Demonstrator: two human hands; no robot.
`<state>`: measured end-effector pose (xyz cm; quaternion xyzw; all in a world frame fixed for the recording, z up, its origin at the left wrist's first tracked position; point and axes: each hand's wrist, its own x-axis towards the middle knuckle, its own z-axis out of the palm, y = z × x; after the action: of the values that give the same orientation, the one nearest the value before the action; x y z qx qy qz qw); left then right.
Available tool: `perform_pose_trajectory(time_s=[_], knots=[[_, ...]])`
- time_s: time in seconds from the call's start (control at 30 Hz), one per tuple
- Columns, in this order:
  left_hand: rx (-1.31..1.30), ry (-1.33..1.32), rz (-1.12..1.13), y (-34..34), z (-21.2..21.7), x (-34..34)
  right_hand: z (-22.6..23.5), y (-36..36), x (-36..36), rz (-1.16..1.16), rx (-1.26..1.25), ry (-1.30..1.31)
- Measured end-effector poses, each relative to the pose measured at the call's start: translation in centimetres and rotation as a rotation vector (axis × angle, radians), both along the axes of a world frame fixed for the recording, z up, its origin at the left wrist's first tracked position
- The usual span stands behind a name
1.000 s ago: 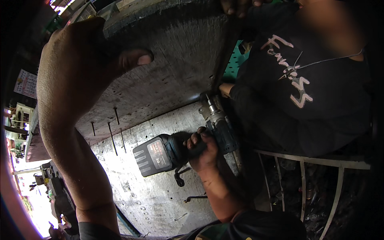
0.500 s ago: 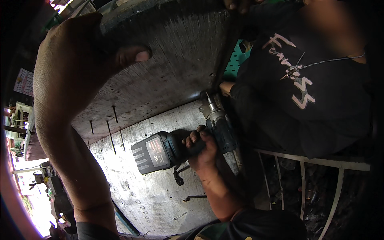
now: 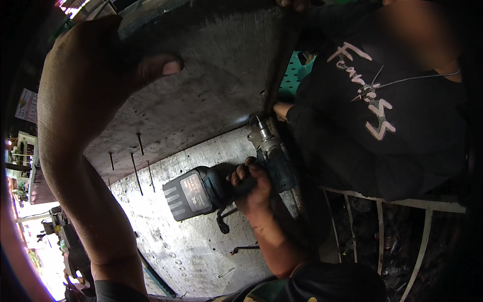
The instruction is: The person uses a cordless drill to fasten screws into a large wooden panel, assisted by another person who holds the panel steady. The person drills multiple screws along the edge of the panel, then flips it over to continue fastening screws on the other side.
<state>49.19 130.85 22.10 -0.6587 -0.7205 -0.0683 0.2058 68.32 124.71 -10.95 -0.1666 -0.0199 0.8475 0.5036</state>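
Observation:
At the upper left my left hand (image 3: 93,75) grips the top edge of a dark wooden board (image 3: 216,80). Its thumb lies on the near face, and its other fingers are hidden. My right hand (image 3: 254,189) is wrapped round the handle of a cordless drill (image 3: 278,163) with a large battery pack. The drill's bit points at the corner where the board meets a pale, scuffed panel (image 3: 201,251), and a small light shines there. Whether the bit touches the wood I cannot tell. Several long nails (image 3: 136,173) stick out of the board.
A person in a dark printed shirt (image 3: 347,141) sits at the right, one hand (image 3: 283,110) by the board's corner. Below them is a pale metal rack (image 3: 402,202). A bent metal rod (image 3: 244,248) and a loose nail (image 3: 226,272) lie on the panel.
The view has shifted slightly, so the board and my left arm appear a little further left. Both grips stay the same, and the drill remains at the corner.

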Motion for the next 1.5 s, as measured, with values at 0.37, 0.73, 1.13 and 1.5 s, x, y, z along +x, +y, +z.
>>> perform_pose_trajectory(time_s=[0.37, 0.73, 1.13, 1.5], knots=[[0.026, 0.000, -0.043, -0.2, -0.2, -0.1, 0.2, -0.1, -0.3, -0.011, -0.019, -0.007], [0.061, 0.037, -0.054, 0.0, -0.5, -0.1, 0.1, 0.2, -0.4, -0.008, -0.017, -0.020], [0.022, -0.005, 0.000, -0.4, -0.5, -0.4, -0.2, 1.0, -0.8, 0.008, -0.015, 0.001], [0.091, 0.034, -0.070, -0.7, -1.0, -0.7, -0.4, 1.6, -1.7, -0.018, -0.011, 0.007]])
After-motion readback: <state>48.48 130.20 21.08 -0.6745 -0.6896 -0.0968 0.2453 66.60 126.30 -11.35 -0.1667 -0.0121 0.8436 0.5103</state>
